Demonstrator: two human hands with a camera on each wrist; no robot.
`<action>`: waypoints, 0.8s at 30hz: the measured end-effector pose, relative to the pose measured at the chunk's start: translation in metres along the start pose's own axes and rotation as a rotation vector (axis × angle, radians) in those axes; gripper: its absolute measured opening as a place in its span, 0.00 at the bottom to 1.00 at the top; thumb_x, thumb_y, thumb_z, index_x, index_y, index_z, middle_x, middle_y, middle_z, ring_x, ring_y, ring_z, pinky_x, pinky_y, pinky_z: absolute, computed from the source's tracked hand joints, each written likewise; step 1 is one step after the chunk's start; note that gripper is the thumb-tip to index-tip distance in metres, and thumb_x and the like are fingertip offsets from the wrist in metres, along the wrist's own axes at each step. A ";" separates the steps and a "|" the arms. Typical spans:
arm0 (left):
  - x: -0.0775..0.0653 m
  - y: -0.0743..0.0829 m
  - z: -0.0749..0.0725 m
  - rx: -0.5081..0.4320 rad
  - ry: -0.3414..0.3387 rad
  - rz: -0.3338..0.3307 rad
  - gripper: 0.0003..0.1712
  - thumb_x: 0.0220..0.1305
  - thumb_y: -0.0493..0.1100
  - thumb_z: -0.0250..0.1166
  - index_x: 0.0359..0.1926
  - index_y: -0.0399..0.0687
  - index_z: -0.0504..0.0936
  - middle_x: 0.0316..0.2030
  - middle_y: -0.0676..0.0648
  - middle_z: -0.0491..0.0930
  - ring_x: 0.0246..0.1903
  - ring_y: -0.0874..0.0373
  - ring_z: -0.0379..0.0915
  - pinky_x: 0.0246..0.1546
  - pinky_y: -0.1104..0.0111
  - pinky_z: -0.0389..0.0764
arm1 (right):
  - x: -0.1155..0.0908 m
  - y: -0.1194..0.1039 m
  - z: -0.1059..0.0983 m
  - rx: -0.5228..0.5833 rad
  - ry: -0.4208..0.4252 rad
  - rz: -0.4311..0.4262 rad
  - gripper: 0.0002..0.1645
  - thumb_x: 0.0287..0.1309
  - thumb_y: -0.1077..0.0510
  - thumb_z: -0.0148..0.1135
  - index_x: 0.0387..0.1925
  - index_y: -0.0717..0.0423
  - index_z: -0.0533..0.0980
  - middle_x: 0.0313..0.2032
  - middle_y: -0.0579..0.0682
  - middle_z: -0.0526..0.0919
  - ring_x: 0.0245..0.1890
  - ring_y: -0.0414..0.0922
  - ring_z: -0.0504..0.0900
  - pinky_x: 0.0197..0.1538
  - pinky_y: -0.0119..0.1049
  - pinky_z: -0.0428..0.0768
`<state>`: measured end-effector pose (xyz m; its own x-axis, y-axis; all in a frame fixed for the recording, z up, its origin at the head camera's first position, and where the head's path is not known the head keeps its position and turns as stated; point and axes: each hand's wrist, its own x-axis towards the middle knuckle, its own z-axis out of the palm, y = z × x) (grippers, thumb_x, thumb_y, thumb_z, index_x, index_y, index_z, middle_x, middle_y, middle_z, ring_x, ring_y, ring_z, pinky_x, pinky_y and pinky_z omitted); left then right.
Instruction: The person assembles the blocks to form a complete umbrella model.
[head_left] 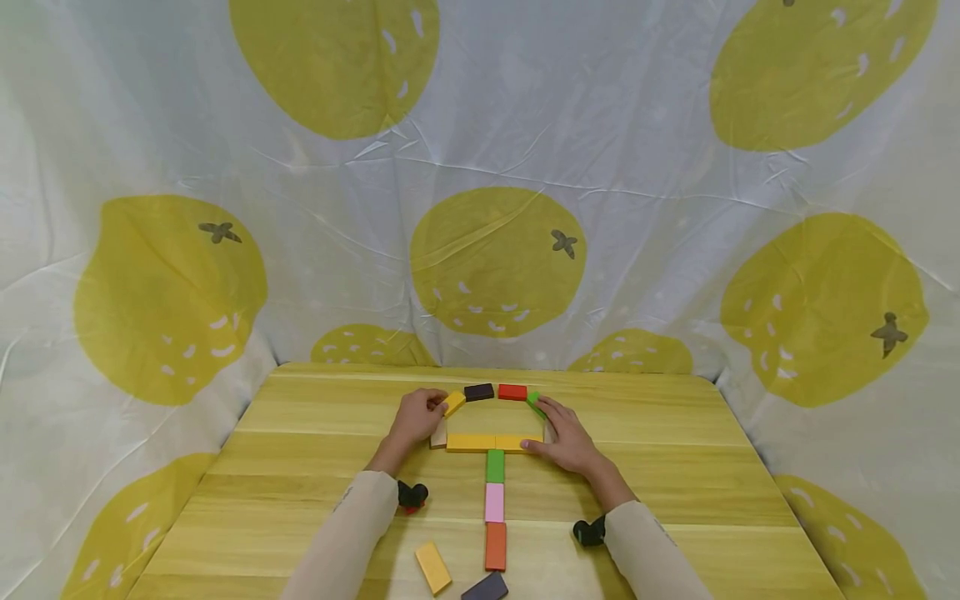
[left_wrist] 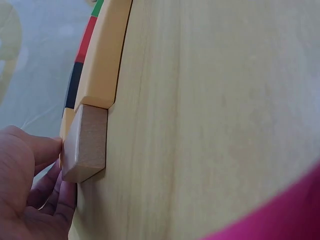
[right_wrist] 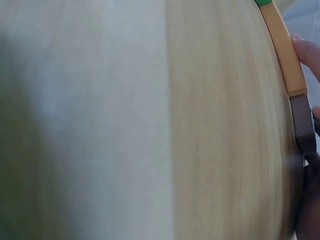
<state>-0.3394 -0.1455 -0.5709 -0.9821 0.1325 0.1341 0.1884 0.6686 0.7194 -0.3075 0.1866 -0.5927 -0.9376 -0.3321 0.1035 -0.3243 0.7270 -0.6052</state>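
An outline of wooden blocks curves over the table. My left hand (head_left: 417, 417) pinches the yellow block (head_left: 454, 403) at the upper left corner; its thumb lies behind the plain wood block (left_wrist: 90, 145) in the left wrist view. Along the far side lie a black block (head_left: 478, 392) and a red block (head_left: 512, 392). My right hand (head_left: 568, 437) has its fingers extended against the green block (head_left: 533, 400), partly covering that and a plain block (head_left: 550, 433). Its thumb touches the right one of two long yellow blocks (head_left: 471, 443) laid end to end along the near side.
Down from the yellow pair runs a column of a green block (head_left: 495, 466), a pink block (head_left: 494, 502) and an orange-red block (head_left: 495, 547). Near the front lie a loose yellow block (head_left: 432, 568) and a dark block (head_left: 484, 587). A patterned curtain (head_left: 495, 167) hangs behind the table.
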 end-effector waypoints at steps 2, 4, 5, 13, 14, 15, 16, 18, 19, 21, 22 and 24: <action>0.000 0.000 0.000 0.005 0.001 0.000 0.16 0.72 0.38 0.64 0.57 0.35 0.85 0.43 0.42 0.86 0.42 0.49 0.82 0.45 0.55 0.85 | 0.000 0.000 0.000 0.005 0.002 0.000 0.55 0.57 0.31 0.70 0.78 0.50 0.62 0.79 0.51 0.59 0.77 0.59 0.59 0.74 0.65 0.63; 0.000 0.001 0.000 0.005 0.004 0.001 0.16 0.72 0.38 0.64 0.56 0.35 0.85 0.42 0.42 0.86 0.41 0.49 0.82 0.45 0.55 0.85 | 0.000 0.001 0.000 0.000 -0.011 0.008 0.56 0.57 0.30 0.69 0.79 0.49 0.61 0.80 0.50 0.58 0.78 0.58 0.58 0.75 0.64 0.63; 0.000 0.001 0.000 0.008 0.007 0.004 0.16 0.72 0.38 0.64 0.56 0.35 0.85 0.42 0.42 0.86 0.41 0.49 0.82 0.45 0.55 0.85 | 0.001 0.001 0.000 0.000 -0.016 0.012 0.56 0.57 0.30 0.69 0.79 0.48 0.61 0.80 0.50 0.58 0.78 0.57 0.57 0.75 0.63 0.62; -0.005 0.014 -0.003 0.145 -0.059 0.061 0.35 0.68 0.57 0.68 0.69 0.42 0.76 0.65 0.37 0.74 0.64 0.39 0.71 0.63 0.45 0.76 | 0.001 0.001 -0.001 0.005 -0.028 0.019 0.56 0.56 0.30 0.69 0.79 0.48 0.60 0.80 0.49 0.57 0.79 0.57 0.56 0.76 0.63 0.62; -0.006 0.016 -0.003 0.175 -0.081 0.076 0.39 0.67 0.60 0.68 0.71 0.43 0.74 0.68 0.37 0.71 0.67 0.39 0.67 0.66 0.44 0.74 | 0.001 0.001 -0.002 0.007 -0.026 0.017 0.57 0.56 0.30 0.69 0.79 0.48 0.60 0.80 0.49 0.57 0.79 0.58 0.56 0.76 0.63 0.62; -0.007 0.019 -0.003 0.197 -0.102 0.088 0.43 0.65 0.63 0.68 0.72 0.44 0.72 0.71 0.38 0.68 0.70 0.38 0.64 0.68 0.43 0.72 | 0.001 0.001 -0.002 0.010 -0.022 0.015 0.56 0.56 0.30 0.69 0.79 0.49 0.61 0.80 0.50 0.57 0.79 0.58 0.56 0.76 0.63 0.62; -0.008 0.022 -0.003 0.220 -0.122 0.103 0.46 0.63 0.66 0.69 0.73 0.45 0.71 0.72 0.38 0.67 0.72 0.38 0.63 0.69 0.43 0.71 | 0.001 0.001 -0.001 0.010 -0.018 0.013 0.56 0.56 0.30 0.69 0.79 0.49 0.61 0.80 0.50 0.57 0.78 0.58 0.57 0.75 0.63 0.62; -0.010 0.028 -0.002 0.253 -0.158 0.141 0.51 0.60 0.70 0.69 0.75 0.45 0.69 0.74 0.39 0.65 0.74 0.38 0.61 0.70 0.42 0.69 | 0.001 0.000 -0.002 0.008 -0.018 0.016 0.57 0.56 0.30 0.69 0.79 0.48 0.61 0.80 0.49 0.57 0.79 0.57 0.56 0.76 0.63 0.62; -0.011 0.030 0.000 0.273 -0.176 0.156 0.53 0.59 0.71 0.69 0.76 0.46 0.68 0.75 0.39 0.64 0.74 0.39 0.60 0.71 0.43 0.68 | 0.000 0.000 -0.001 0.009 -0.010 0.011 0.56 0.56 0.30 0.70 0.79 0.49 0.61 0.80 0.50 0.58 0.78 0.58 0.57 0.75 0.63 0.62; -0.012 0.034 0.003 0.307 -0.200 0.194 0.56 0.57 0.72 0.69 0.77 0.46 0.67 0.76 0.39 0.63 0.75 0.38 0.59 0.72 0.43 0.67 | 0.000 0.000 -0.001 0.010 0.003 0.001 0.56 0.56 0.31 0.70 0.78 0.50 0.62 0.79 0.51 0.59 0.78 0.59 0.58 0.74 0.65 0.63; -0.012 0.035 0.005 0.328 -0.213 0.213 0.56 0.57 0.73 0.69 0.77 0.46 0.66 0.76 0.39 0.62 0.76 0.38 0.58 0.72 0.44 0.67 | -0.001 0.000 0.000 0.004 0.009 -0.007 0.56 0.56 0.31 0.70 0.78 0.50 0.62 0.79 0.52 0.59 0.77 0.59 0.59 0.73 0.65 0.64; -0.012 0.039 0.009 0.368 -0.235 0.245 0.58 0.57 0.74 0.67 0.78 0.46 0.65 0.77 0.39 0.61 0.76 0.39 0.56 0.74 0.44 0.64 | -0.001 -0.001 0.000 0.009 0.019 -0.015 0.55 0.56 0.31 0.71 0.77 0.51 0.63 0.79 0.53 0.60 0.76 0.60 0.60 0.72 0.66 0.65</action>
<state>-0.3204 -0.1146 -0.5510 -0.8887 0.4513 0.0812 0.4448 0.8053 0.3920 -0.3059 0.1862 -0.5923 -0.9346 -0.3319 0.1275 -0.3377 0.7162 -0.6108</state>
